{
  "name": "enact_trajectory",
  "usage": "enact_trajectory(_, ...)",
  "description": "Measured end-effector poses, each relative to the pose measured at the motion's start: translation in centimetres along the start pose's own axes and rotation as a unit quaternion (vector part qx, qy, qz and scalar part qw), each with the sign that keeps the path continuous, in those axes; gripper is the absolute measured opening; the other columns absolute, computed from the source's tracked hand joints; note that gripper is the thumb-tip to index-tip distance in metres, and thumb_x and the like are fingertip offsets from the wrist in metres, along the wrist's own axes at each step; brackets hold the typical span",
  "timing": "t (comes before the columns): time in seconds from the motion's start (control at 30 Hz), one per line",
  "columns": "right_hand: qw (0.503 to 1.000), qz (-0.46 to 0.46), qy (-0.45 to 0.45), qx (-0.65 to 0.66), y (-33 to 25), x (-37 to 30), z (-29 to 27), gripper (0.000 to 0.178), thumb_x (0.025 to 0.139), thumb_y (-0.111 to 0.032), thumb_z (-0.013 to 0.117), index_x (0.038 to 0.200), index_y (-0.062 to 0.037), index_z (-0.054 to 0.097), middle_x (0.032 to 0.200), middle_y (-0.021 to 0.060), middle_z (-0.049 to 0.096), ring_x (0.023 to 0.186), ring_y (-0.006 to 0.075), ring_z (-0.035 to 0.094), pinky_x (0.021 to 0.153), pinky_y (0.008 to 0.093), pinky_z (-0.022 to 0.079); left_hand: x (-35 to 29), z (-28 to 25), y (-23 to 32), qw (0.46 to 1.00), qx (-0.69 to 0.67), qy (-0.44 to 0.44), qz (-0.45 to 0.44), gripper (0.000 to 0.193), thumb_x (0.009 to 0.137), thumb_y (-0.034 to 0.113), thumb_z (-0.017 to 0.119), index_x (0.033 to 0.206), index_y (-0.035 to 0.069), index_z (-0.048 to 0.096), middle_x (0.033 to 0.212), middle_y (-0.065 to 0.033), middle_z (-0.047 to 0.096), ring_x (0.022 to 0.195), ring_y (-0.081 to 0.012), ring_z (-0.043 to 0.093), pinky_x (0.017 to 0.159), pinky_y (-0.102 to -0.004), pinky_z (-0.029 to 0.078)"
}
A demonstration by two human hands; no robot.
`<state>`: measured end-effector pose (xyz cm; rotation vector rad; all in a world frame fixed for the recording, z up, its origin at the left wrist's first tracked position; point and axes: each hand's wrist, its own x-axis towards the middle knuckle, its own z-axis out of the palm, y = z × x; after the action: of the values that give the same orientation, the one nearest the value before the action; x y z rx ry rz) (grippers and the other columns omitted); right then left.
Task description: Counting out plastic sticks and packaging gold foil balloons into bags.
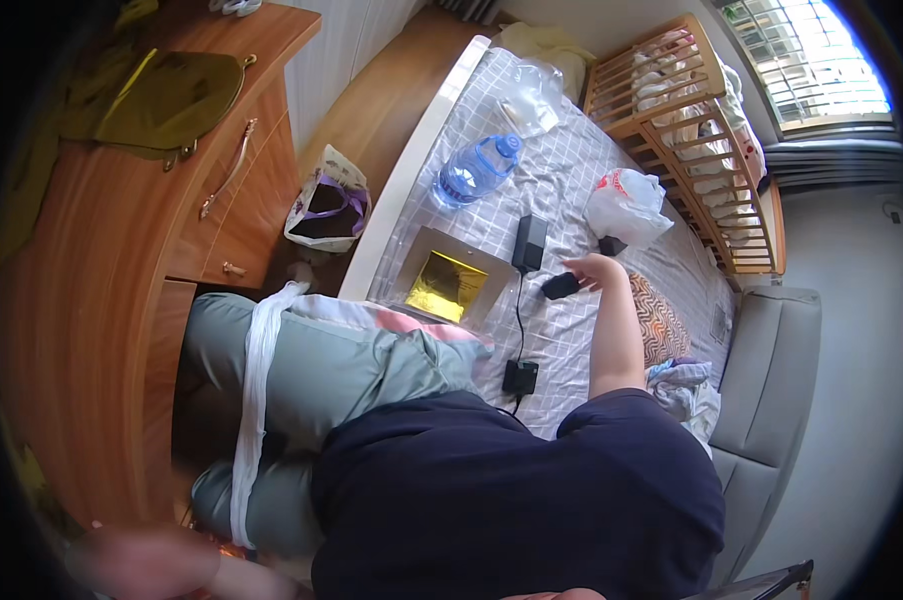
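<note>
My right hand (599,268) reaches out over the checked bedsheet (571,330) and grips a small black device (560,286) just above it. A black cable (519,320) runs from there down to a black power brick (519,377). A second black adapter (529,242) lies just left of the hand, next to a flat box with a gold sheet (445,284). My left hand (136,562) is low at the lower left, blurred, near the wooden dresser's foot; its fingers cannot be made out.
A blue water jug (476,168) and a white plastic bag (626,205) lie further up the bed. A grey-green bundle tied with a white strip (321,370) sits before me. Wooden crib (686,130) at right, dresser (121,250) at left, a purple-and-white bag (326,210) on the floor.
</note>
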<state>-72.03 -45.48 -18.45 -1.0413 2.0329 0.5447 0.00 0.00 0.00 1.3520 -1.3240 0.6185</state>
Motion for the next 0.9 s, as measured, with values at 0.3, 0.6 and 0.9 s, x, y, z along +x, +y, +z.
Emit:
enact_trajectory(0.3, 0.882, 0.052, 0.462, 0.074, 1.2, 7.1, -7.9, 0.052, 0.079, -0.029, 0.062, 0.125, -0.0039, 0.059, 0.128, 0.0201, 0.061, 0.122, 0.0372, 0.057, 0.103, 0.0474, 0.046, 0.5, 1.1, 1.5, 0.974, 0.184, -0.122, 0.056, 0.056, 0.101, 0.032, 0.058, 0.149, 0.009, 0.039, 0.150, -0.0180, 0.042, 0.131, -0.0416, 0.048, 0.110, -0.0631, 0.038)
enact_trajectory(0.6, 0.768, 0.166, 0.542, 0.300, 10.4, 14.8, -13.9, 0.099, 0.069, -0.033, 0.078, 0.151, -0.0100, 0.028, 0.155, 0.0208, 0.031, 0.143, 0.0411, 0.029, 0.114, 0.0513, 0.034, 1.5, 3.5, 3.4, 0.936, 0.281, -0.209, -0.031, 0.060, 0.093, -0.001, 0.061, 0.145, -0.001, 0.031, 0.146, -0.0262, 0.039, 0.130, -0.0397, 0.049, 0.107, -0.0527, 0.047)
enact_trajectory(0.9, 0.847, -0.107, 0.283, 0.437, 12.3, 19.2, -15.1, 0.084, 0.075, -0.039, 0.086, 0.138, 0.0043, 0.052, 0.136, 0.0142, 0.060, 0.121, 0.0324, 0.059, 0.106, 0.0484, 0.041, 1.5, 5.7, 5.6, 0.908, 0.316, -0.260, -0.090, 0.060, 0.092, -0.004, 0.060, 0.145, -0.005, 0.033, 0.148, -0.0219, 0.039, 0.130, -0.0389, 0.050, 0.107, -0.0488, 0.046)
